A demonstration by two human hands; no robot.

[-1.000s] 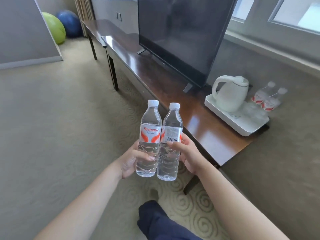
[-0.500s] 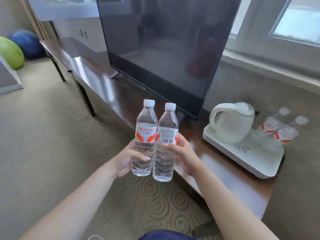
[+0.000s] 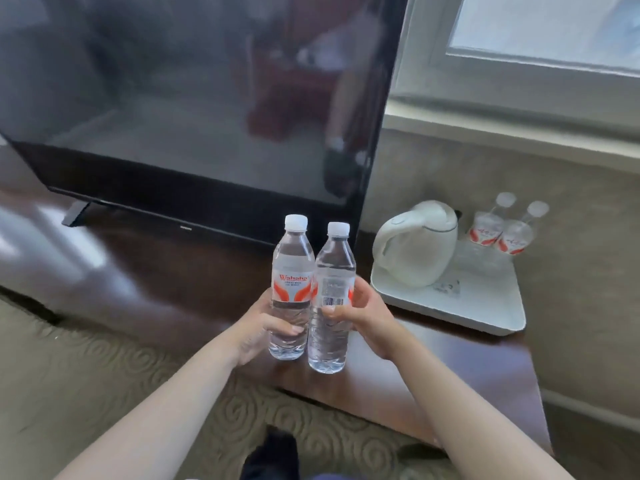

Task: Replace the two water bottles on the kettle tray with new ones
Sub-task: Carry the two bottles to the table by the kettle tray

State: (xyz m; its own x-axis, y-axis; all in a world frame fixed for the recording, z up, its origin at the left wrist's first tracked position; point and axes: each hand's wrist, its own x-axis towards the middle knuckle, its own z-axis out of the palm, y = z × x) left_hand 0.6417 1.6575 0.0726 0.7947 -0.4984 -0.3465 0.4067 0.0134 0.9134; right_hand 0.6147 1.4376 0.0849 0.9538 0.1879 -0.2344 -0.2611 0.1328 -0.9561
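Observation:
I hold two clear water bottles upright, side by side, above the near edge of the dark wooden console. My left hand (image 3: 258, 325) grips the left bottle (image 3: 292, 268), whose red label faces me. My right hand (image 3: 365, 318) grips the right bottle (image 3: 334, 271), barcode toward me. To the right lies the white kettle tray (image 3: 485, 308) with a white kettle (image 3: 417, 249) on it. Two more bottles (image 3: 498, 228) with red labels and white caps stand at the tray's far right corner, against the wall.
A large black TV (image 3: 194, 109) stands on the console (image 3: 433, 372) just behind the held bottles. The console's right end stops near the wall. A window sill (image 3: 519, 129) runs above the tray. Patterned carpet (image 3: 104, 375) covers the floor, and my foot (image 3: 273, 455) shows below.
I have walked closer to the console and turned right. The TV and kettle tray now look larger and nearer. Both hands keep the same grip on the bottles.

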